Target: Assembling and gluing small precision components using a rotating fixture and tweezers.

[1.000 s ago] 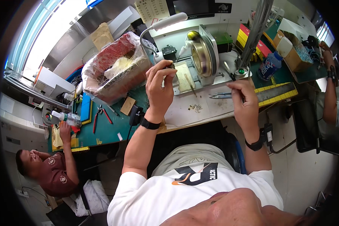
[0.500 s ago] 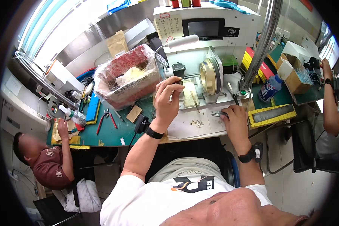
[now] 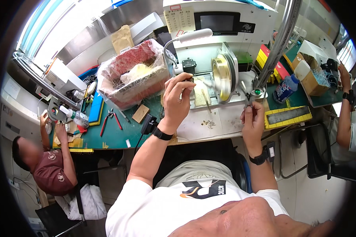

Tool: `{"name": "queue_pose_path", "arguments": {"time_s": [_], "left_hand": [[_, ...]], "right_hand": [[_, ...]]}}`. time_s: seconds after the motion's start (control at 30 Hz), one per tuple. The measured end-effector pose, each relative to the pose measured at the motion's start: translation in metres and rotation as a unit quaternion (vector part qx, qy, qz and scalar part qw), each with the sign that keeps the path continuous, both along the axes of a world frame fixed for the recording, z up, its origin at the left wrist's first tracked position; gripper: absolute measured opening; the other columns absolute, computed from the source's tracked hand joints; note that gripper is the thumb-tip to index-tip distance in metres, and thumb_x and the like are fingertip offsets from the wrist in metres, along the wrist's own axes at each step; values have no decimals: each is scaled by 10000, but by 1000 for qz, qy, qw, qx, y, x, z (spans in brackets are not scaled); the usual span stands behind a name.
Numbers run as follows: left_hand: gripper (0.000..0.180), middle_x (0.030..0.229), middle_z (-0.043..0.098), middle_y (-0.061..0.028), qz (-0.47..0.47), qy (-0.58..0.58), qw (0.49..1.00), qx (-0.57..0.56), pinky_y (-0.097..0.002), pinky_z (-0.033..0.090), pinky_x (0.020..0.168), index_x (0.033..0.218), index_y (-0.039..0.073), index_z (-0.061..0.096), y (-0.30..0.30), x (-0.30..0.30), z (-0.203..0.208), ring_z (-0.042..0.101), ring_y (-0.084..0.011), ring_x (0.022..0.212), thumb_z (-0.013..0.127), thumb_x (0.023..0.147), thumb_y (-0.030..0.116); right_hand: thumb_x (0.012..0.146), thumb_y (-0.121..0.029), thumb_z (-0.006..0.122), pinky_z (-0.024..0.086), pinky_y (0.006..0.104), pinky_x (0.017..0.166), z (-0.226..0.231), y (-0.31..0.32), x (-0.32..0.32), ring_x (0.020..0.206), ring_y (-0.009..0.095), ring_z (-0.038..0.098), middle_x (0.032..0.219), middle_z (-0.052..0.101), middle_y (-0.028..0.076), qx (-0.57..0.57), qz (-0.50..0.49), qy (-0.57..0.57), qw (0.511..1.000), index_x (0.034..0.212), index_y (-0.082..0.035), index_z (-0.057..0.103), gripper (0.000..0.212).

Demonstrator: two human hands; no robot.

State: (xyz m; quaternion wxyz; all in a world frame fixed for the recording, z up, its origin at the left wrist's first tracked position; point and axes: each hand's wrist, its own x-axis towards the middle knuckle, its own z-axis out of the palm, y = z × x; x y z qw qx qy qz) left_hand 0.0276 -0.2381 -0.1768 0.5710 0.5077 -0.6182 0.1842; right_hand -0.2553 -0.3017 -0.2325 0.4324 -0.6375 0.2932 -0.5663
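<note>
My left hand is raised before the white machine, its fingertips pinched round a tiny dark piece. Close to its right are the machine's gold-coloured ring wheel and a pale pad, with thin tweezers-like sticks across the pad. My right hand is closed at the right end of the white work sheet. From its fingertips shows a small dark metal tool, mostly hidden. Just beyond lies a slim black-and-white hand tool. Several small metal bits are scattered on the sheet between my hands.
Left stands a plastic-lined box; red-handled pliers and a wooden block lie before it. A yellow-edged grey block and a blue bottle are right. A metal post rises nearby. Co-workers sit on both sides.
My right hand has moved right and away from me, turning the metal tool upward. My left hand holds nearly the same pose. The left co-worker's second hand has come into view.
</note>
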Motion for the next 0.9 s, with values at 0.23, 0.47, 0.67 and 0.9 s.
{"name": "queue_pose_path", "arguments": {"time_s": [0.23,0.47,0.67,0.9], "left_hand": [[264,1300,803,-107,-4,0,1000,2,-421,578,1035,1079,58,779,1,1,-1,743,-323,1203,799,905,-140],[258,1294,806,-105,-7,2,1000,-4,-431,567,1052,1083,55,775,0,1,1,747,-325,1197,802,906,-130],[257,1286,807,-103,-6,-1,1000,-4,-429,557,1055,1082,51,771,0,1,2,750,-322,1190,803,904,-131],[252,1281,808,-102,-10,6,1000,-3,-424,549,1052,1081,50,769,-1,1,-1,750,-314,1178,801,909,-131]], "right_hand": [[1221,-193,565,465,224,691,-10,-1,9,775,55,542,996,666,33,62,44,-28,997,1342,-42,557,194],[1210,-177,590,452,209,674,-4,-2,8,772,48,536,992,663,25,103,52,-47,992,1361,-42,572,203],[1177,-165,654,462,218,692,-6,-2,9,789,49,546,996,666,16,101,41,-38,993,1365,-33,592,238],[1143,-165,719,489,237,775,-8,-3,9,866,64,588,1009,662,-9,90,11,-4,996,1290,-9,656,223]]}}
